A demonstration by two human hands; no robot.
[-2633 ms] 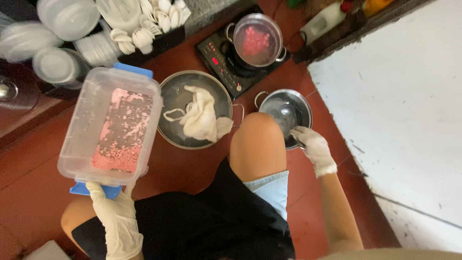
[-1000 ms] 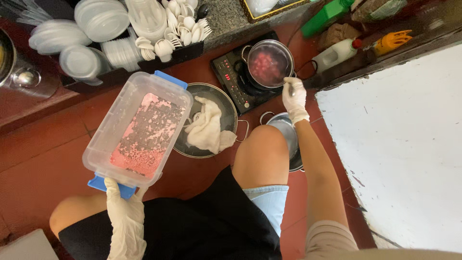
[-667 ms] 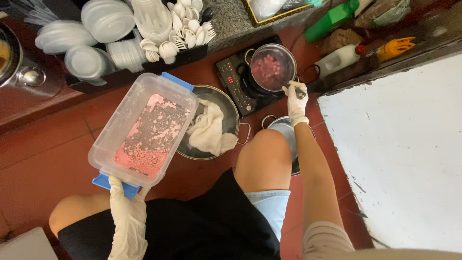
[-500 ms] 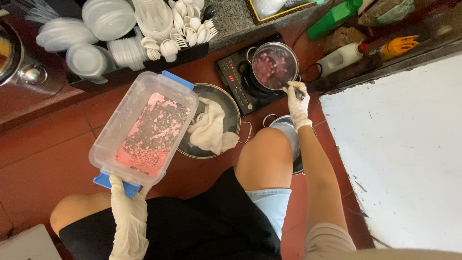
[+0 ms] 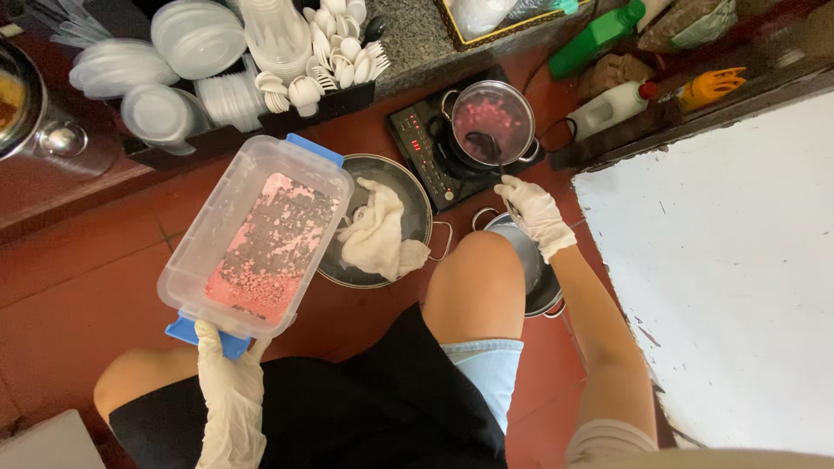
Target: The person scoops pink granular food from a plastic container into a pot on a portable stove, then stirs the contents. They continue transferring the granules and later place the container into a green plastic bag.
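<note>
My left hand (image 5: 228, 382), in a white glove, grips the near end of a clear plastic container (image 5: 257, 233) with blue clips, held tilted above the floor; pink residue and small bits coat its bottom. My right hand (image 5: 532, 208), also gloved, holds the handle of a ladle (image 5: 485, 148) whose bowl dips into a small steel pot (image 5: 493, 122) of reddish-pink liquid on a black induction cooker (image 5: 426, 149). A steel pan (image 5: 408, 201) with a crumpled white cloth (image 5: 375, 234) lies beside the container. Another steel pot (image 5: 530, 260) sits under my right wrist.
Stacks of white plastic lids, bowls and spoons (image 5: 217, 61) fill a rack at the back. A large metal pot (image 5: 26, 104) stands far left. Bottles, green (image 5: 599, 35), white (image 5: 612, 106) and orange (image 5: 711, 87), line the right back. A white wall (image 5: 730, 260) is close on the right.
My right hand rose from the lower steel pot to the pot on the cooker, then drew back slightly with the ladle. The container has stayed in my left hand, tilted.
</note>
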